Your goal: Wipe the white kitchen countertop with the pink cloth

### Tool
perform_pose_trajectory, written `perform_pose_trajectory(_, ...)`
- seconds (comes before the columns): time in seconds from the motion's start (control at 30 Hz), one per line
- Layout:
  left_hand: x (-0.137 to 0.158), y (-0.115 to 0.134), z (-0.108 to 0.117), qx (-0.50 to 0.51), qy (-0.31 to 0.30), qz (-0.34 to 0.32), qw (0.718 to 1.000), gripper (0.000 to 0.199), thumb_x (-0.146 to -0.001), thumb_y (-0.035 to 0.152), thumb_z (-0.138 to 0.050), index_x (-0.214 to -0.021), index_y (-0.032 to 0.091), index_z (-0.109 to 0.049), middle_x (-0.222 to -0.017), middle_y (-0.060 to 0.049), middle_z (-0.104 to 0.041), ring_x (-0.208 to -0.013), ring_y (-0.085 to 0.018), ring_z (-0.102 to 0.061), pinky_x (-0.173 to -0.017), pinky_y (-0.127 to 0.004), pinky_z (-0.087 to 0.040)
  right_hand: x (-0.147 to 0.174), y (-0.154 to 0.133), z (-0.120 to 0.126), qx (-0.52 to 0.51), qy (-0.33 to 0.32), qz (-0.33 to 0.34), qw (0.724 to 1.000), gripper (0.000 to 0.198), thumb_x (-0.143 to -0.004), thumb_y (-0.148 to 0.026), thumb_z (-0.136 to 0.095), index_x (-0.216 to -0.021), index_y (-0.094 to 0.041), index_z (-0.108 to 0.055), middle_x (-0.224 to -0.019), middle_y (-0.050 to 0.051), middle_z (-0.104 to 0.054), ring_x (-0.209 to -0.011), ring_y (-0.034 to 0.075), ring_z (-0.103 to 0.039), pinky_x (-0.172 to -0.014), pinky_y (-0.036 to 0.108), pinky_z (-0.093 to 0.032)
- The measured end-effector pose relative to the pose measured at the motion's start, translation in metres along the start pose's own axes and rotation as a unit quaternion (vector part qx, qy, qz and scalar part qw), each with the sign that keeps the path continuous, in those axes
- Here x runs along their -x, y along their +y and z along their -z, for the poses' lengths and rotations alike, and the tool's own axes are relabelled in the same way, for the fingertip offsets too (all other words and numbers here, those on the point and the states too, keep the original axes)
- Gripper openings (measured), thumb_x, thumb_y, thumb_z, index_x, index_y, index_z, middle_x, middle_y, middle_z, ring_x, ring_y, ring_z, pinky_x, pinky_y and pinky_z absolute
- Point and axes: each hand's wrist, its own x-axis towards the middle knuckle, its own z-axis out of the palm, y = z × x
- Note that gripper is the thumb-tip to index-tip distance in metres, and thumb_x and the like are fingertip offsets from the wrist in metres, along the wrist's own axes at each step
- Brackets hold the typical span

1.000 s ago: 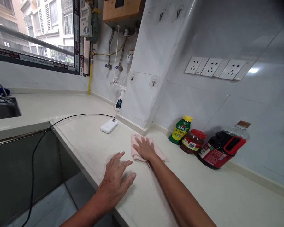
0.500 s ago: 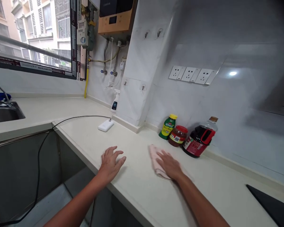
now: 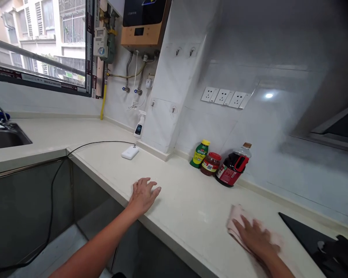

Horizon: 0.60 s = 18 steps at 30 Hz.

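A pale pink cloth [image 3: 237,224] lies on the white countertop [image 3: 188,216], at the right of the view. My right hand [image 3: 256,239] presses down on it, fingers bent over the fabric and a little blurred by motion. Part of the cloth is hidden under the palm. Nearer the counter's front edge, my left hand [image 3: 143,196] rests with its fingers loosely spread, holding nothing. Behind the hands, against the wall, stand a green bottle with a yellow cap [image 3: 200,154], a red-lidded jar [image 3: 211,164] and a large dark sauce bottle [image 3: 231,170].
A white power bank [image 3: 130,152] with a black cable lies at the left, the cable trailing over the edge. A spray bottle [image 3: 139,125] stands by the pillar, and a sink [image 3: 8,137] is at far left. The black cooktop [image 3: 304,235] borders the right side.
My right hand has slid the cloth to the right along the counter, toward the cooktop. My left hand has shifted slightly right, and the view has turned a little to the right.
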Motion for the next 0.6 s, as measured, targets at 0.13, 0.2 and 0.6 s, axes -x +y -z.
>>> perform_pose_trajectory(0.13,-0.001,-0.001,0.001,0.008,-0.003,0.003,1.0,0.036,-0.103,0.045,-0.046,-0.118,0.024,-0.07,-0.132,-0.013,-0.063,-0.133,-0.03,-0.05,-0.108,-0.053,-0.039,0.004,-0.125,0.005,-0.024,-0.067,0.037,0.997,0.088,-0.087,-0.079,-0.015,-0.159,-0.029,-0.03,-0.167,0.013,-0.018,-0.15,0.046,-0.018,-0.111,0.076,-0.015)
perform_pose_trajectory(0.2,-0.002,-0.002,0.002,0.013,-0.006,0.017,1.0,0.036,-0.104,0.045,-0.045,-0.118,0.025,-0.071,-0.133,-0.012,-0.063,-0.132,-0.029,-0.051,-0.109,-0.053,-0.039,0.014,-0.186,0.009,-0.04,-0.089,0.1,0.99,0.082,-0.092,-0.076,-0.019,-0.161,-0.031,-0.023,-0.169,0.009,-0.009,-0.153,0.042,-0.007,-0.115,0.071,-0.011)
perform_pose_trajectory(0.6,-0.014,-0.016,0.004,0.041,-0.008,0.109,0.993,0.04,-0.102,0.042,-0.039,-0.121,0.027,-0.071,-0.132,-0.005,-0.068,-0.127,-0.026,-0.056,-0.109,-0.043,-0.04,0.103,-0.231,0.031,-0.109,-0.113,0.324,0.933,0.068,-0.093,-0.066,-0.049,-0.155,-0.044,-0.033,-0.168,-0.006,-0.013,-0.155,0.028,-0.005,-0.122,0.059,-0.011)
